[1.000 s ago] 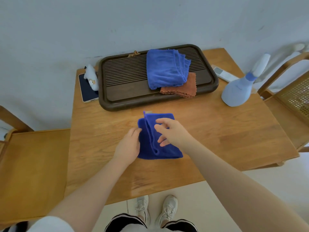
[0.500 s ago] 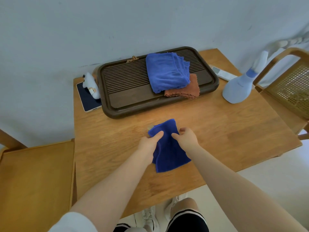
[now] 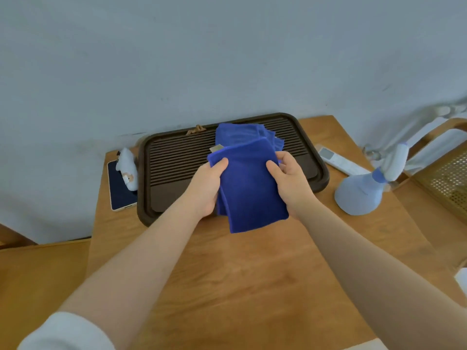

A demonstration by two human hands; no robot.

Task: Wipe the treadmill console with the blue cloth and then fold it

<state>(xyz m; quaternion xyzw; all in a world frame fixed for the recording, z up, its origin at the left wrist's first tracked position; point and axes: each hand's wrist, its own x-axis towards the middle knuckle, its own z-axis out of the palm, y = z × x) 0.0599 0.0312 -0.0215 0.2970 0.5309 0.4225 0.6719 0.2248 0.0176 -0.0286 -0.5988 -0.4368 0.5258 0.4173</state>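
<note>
I hold a folded blue cloth (image 3: 249, 188) up off the wooden table (image 3: 252, 274), over the front part of the dark slatted tray (image 3: 177, 162). My left hand (image 3: 206, 188) grips its left edge with the thumb on top. My right hand (image 3: 290, 180) grips its right edge the same way. A small tag shows at the cloth's upper left corner. Behind it, a second folded blue cloth (image 3: 242, 133) lies on the tray, mostly hidden. No treadmill console is in view.
A phone (image 3: 120, 190) and a small white figure (image 3: 127, 165) lie left of the tray. A white remote (image 3: 341, 162) and a pale blue spray bottle (image 3: 364, 193) stand at the right. Wooden chairs flank the table (image 3: 447, 178). A wall runs behind.
Both hands have lifted the folded blue cloth off the table and carried it forward over the tray. It now covers the brown cloth and most of the other blue cloth.
</note>
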